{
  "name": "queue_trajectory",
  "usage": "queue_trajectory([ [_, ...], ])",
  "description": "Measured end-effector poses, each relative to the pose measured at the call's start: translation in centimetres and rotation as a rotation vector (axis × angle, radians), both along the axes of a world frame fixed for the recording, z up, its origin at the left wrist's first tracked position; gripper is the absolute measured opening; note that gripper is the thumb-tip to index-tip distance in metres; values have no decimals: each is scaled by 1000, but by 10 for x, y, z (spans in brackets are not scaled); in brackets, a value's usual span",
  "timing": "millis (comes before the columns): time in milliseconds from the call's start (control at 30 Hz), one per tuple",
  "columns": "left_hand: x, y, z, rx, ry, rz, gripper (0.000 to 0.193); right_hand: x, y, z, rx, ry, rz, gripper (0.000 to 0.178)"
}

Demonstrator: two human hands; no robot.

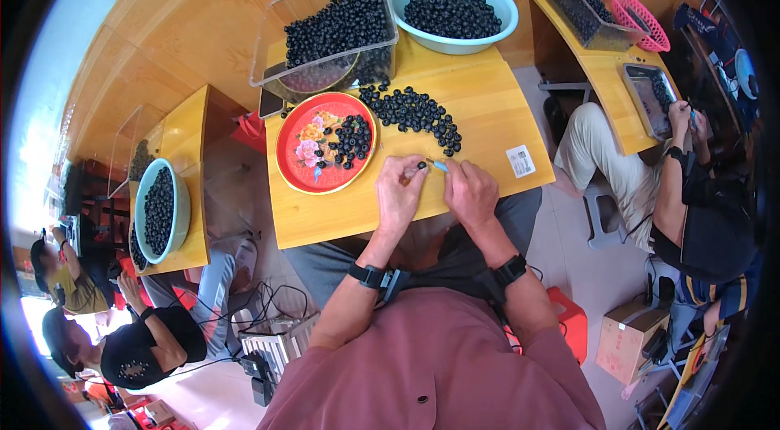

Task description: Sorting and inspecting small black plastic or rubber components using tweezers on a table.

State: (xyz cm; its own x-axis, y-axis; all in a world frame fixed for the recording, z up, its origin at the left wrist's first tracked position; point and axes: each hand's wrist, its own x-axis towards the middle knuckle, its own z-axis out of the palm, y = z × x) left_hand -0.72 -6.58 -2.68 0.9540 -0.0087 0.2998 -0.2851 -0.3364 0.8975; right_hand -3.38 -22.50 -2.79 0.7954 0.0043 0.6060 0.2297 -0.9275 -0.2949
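Over the near edge of the wooden table (479,117), my left hand (400,193) pinches one small, round, black bead-like piece (422,165). My right hand (472,193) is closed round a thin tool with a light-blue handle (440,166), its tip close to that piece. Just left of my hands lies a red flowered tray (294,137) with a yellow rim and a group of black pieces (353,141) on it. A loose band of the same black pieces (414,111) curves across the tabletop beyond my fingers.
Behind stand a clear plastic bin (325,71) and a light-blue basin (453,46), both holding black pieces. A white label (520,162) is on the tabletop at right. Co-workers sit at side tables, near a teal basin (180,215), a pink basket (655,32) and a metal tray (638,101).
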Motion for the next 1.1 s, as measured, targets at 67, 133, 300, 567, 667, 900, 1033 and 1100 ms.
queue_trajectory([
  [67,-1,2,2,6,-32,-7,22,-1,0,1,3,-11,5,7],
  [133,-2,5,2,12,-67,-13,21,-1,1,1,6,-24,10,8],
  [300,12,46,12,113,-230,79,21,-2,0,0,19,-21,9,10],
  [567,56,82,36,555,-338,238,28,-1,0,-2,28,-42,7,11],
  [667,63,59,40,724,-401,102,28,-1,-1,-2,32,-44,0,11],
  [900,84,26,25,880,-417,25,20,0,1,-1,41,-68,4,9],
  [1033,80,26,29,906,-336,-48,20,-1,0,-2,37,-66,-1,9],
  [1100,74,26,32,867,-351,-65,20,-1,0,1,29,-69,0,9],
])
